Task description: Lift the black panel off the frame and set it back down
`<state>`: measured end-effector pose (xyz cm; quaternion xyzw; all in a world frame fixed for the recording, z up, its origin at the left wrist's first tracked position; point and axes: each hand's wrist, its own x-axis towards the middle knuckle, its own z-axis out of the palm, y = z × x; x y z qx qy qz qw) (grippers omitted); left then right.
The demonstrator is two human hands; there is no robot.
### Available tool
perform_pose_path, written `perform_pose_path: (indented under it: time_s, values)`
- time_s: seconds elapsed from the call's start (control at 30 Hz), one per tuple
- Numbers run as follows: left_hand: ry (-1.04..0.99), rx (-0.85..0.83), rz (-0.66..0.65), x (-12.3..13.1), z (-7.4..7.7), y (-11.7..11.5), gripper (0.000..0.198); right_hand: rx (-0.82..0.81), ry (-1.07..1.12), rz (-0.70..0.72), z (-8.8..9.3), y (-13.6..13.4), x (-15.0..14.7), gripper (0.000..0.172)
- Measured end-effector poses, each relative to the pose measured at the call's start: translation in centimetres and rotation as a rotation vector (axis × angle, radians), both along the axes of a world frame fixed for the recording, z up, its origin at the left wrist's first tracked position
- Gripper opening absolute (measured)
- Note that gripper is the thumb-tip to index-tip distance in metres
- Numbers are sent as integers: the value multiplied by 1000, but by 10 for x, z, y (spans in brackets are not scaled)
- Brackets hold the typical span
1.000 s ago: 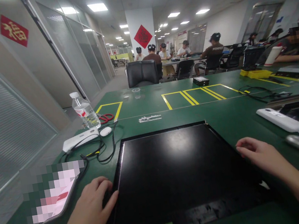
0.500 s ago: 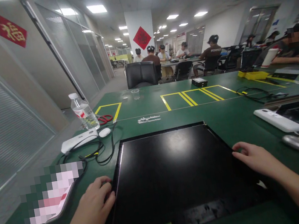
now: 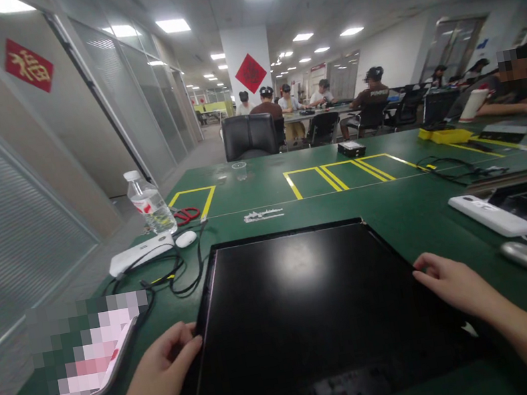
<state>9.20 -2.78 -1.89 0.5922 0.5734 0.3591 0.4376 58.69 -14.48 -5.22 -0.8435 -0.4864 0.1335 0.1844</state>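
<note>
Black LCD panel (image 3: pixel 306 305) flat on green mat (image 3: pixel 411 206), between both hands. Left hand (image 3: pixel 167 365) clasped on near left edge; right hand (image 3: pixel 453 287) hooked over right edge. Judged edge-grip stage; even two-sided pull needed for any lift.

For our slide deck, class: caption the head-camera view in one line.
Left hand and right hand touch opposite edges of a black panel on a green table.

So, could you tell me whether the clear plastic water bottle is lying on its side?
No, the clear plastic water bottle stands upright beside the red-handled scissors on the green table.
</note>
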Motion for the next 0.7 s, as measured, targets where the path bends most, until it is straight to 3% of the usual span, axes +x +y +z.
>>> perform_pose_path:
  time_s: [0.13,0.3,0.7]
  values:
    - [-227,-152,-4,0,-8,-1,35,19,3,-4,-2,0,2,22]
    - [-555,-320,116,8,-6,-8,41,0,8,1,-3,1,5,24]
    - [-683,-407,191,22,7,-18,50,17,20,-4,-4,1,3,23]
